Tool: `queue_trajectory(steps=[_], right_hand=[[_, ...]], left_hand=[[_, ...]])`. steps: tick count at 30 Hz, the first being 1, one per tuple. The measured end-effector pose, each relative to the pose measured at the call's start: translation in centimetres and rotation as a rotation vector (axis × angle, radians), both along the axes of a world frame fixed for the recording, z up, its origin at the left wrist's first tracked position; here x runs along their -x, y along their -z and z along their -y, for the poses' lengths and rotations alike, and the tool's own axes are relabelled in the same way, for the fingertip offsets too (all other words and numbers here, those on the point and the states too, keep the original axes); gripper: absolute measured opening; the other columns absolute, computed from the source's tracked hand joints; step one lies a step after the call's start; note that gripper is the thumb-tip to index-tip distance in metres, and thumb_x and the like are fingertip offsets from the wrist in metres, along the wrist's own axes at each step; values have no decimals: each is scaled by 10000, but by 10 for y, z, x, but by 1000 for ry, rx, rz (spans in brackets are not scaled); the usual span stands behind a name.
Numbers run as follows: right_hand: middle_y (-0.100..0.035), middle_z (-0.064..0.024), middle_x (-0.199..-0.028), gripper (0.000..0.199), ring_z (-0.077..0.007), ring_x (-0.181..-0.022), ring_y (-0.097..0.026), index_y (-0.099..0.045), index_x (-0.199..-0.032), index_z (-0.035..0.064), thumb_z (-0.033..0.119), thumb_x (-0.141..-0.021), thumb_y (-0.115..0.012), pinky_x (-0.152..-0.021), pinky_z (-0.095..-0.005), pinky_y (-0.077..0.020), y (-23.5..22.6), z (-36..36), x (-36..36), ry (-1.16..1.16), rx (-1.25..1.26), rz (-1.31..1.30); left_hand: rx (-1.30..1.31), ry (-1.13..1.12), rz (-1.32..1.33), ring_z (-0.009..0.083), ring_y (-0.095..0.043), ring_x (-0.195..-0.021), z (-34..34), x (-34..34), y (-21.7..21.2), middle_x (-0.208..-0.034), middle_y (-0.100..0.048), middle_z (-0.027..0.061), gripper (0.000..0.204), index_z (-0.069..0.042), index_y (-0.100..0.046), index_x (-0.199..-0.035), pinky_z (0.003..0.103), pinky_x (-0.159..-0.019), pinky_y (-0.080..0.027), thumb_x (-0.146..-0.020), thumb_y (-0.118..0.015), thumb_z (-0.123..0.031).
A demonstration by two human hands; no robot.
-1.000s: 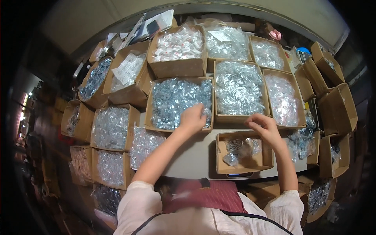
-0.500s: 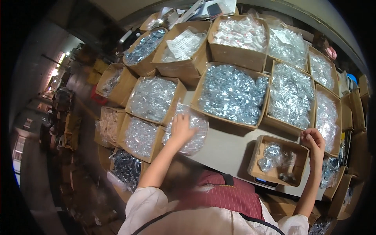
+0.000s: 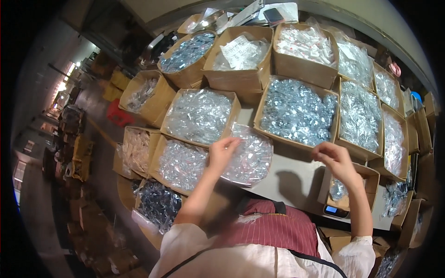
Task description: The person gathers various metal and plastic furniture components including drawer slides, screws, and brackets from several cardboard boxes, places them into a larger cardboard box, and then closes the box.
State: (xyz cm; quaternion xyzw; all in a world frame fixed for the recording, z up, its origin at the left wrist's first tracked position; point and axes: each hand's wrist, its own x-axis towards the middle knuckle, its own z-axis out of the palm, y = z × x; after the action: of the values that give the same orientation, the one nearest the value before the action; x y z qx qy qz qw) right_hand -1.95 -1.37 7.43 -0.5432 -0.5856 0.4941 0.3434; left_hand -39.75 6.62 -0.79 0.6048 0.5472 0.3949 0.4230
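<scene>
Hands work over a grey table (image 3: 292, 178) ringed by open cardboard boxes of small clear packets. The left hand (image 3: 221, 153) reaches forward from the lower middle, forearm bare and slanting up and slightly right, wrist straight. Its fingers (image 3: 232, 142) are loosely curled and rest on the near-left edge of a clear bag of packets (image 3: 248, 157), which lies at the table's left edge, just near of a box of clear packets (image 3: 199, 116). Whether those fingers pinch the plastic or only touch it cannot be told.

The right hand (image 3: 334, 160) is raised above the table's right part, forearm coming up steeply from the lower right. The wrist bends so the palm faces down, and the fingers (image 3: 324, 149) are drawn together, tips pointing left and down. Nothing can be made out between them, so the grip is unclear. Its shadow falls on the table just left of it.

Just right and near of that hand sits a small open box (image 3: 366, 178) with a few packets in the bottom, resting on a scale (image 3: 334, 211) with a lit display. Beyond both hands, at the far side of the table, stands a large box of shiny metal parts in packets (image 3: 296, 111).
</scene>
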Motion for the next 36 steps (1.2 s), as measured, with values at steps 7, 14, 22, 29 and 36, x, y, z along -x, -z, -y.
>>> queue_trajectory(steps=[7, 14, 22, 29, 36], right_hand=[[-692, -142, -1113, 307, -198, -992, -680, -627, -1223, -12, 182, -987, -664, -861, -349, -543, 9, -56, 157, -239, -99, -11], [-690, -62, -866, 145, -147, -737, -698, -663, -1051, -35, 96, -1004, -622, -663, -289, -571, 43, -102, 216, -86, 140, -245], [-689, -80, -1039, 140, -191, -866, -688, -626, -1051, 37, 140, -990, -553, -765, -339, -588, 28, -119, 226, -67, 351, -504], [-606, -124, -1172, 510, -241, -1012, -673, -507, -1308, 27, 433, -1016, -607, -834, -410, -622, 24, -117, 300, -288, 460, -671], [-670, -60, -902, 175, -148, -712, -654, -642, -1042, 42, 168, -928, -682, -465, -290, -490, 42, -122, 312, -213, 702, -735]], left_hand=[[129, 92, 313, 54, -649, -805, 3, 10, -21, -987, -752, 38, 147, -4, -732, -1035, 215, -655, -505, -1002, -638, -112], [-358, -72, -292, 318, -701, -913, -38, 78, -25, -1007, -749, 129, 207, -50, -751, -1081, 397, -844, -548, -950, -677, -193], [-387, -186, -160, 213, -670, -933, -76, 171, 0, -1006, -732, 93, 181, -28, -713, -1066, 354, -865, -526, -928, -711, -144], [63, -16, 567, 84, -666, -769, -36, 139, -50, -920, -731, 60, 187, 6, -714, -1047, 211, -542, -513, -972, -682, -162], [112, -51, 510, 202, -690, -941, -8, 197, -51, -1043, -737, 138, 232, 21, -692, -1058, 330, -802, -554, -996, -630, -193]])
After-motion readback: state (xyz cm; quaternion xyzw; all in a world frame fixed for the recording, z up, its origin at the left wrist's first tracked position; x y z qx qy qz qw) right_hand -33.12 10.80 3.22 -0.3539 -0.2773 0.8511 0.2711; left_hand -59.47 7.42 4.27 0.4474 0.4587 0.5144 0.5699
